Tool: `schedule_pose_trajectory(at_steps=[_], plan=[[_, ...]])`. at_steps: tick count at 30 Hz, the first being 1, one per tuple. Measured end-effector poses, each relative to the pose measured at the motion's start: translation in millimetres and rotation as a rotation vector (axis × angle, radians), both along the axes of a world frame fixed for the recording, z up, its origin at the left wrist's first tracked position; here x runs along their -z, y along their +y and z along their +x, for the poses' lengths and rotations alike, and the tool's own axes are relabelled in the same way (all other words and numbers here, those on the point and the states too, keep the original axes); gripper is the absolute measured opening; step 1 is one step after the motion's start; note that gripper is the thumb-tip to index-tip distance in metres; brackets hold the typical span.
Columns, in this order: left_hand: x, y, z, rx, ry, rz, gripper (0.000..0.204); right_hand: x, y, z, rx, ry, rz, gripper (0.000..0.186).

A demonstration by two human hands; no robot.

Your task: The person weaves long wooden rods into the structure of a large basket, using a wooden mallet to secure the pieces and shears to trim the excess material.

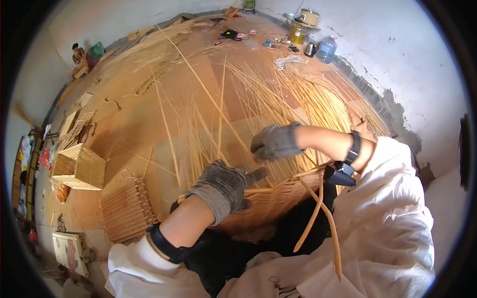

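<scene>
A woven wicker panel or basket side (pixel 271 203) stands in my lap, rods rising from its upper edge. My left hand (pixel 216 186), in a grey knit glove, is closed over that edge with its thumb reaching right. My right hand (pixel 276 142), gloved too, is curled just above the edge, around a long thin wicker rod (pixel 206 92) that runs far across the floor. Its fingertips are partly hidden. At the panel's right end, thicker bent rods (pixel 332 226) cross and hang down toward my lap.
Loose wicker rods (pixel 318 102) spread beyond my hands. At left are a woven box (pixel 79 166) and a flat woven panel (pixel 129 206). Far right by the wall are a water jug (pixel 326 48), a kettle (pixel 310 49) and a pot (pixel 309 17). Another person (pixel 78 53) sits far left.
</scene>
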State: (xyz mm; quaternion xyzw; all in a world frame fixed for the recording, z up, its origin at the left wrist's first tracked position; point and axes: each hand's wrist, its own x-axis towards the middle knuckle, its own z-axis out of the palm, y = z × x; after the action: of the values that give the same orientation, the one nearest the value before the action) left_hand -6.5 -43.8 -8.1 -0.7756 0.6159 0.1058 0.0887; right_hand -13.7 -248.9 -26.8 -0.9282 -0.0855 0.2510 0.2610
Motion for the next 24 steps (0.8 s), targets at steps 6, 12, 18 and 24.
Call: schedule_pose_trajectory(at_steps=[6,12,18,24], plan=[[-5,-1,3,-0.052,0.023,0.004,0.068,-101,0,-102,-0.799,-0.052,0.170,0.036],[-1,-6,9,-0.040,0.047,-0.002,0.071,-80,-39,-88,-0.410,-0.395,0.478,0.034],[1,-11,13,-0.084,0.083,0.034,0.074,-65,-11,-80,-0.290,-0.889,-0.151,0.049],[1,-12,17,-0.108,0.054,0.087,0.074,-61,-23,-45,-0.632,-0.969,-0.265,0.041]])
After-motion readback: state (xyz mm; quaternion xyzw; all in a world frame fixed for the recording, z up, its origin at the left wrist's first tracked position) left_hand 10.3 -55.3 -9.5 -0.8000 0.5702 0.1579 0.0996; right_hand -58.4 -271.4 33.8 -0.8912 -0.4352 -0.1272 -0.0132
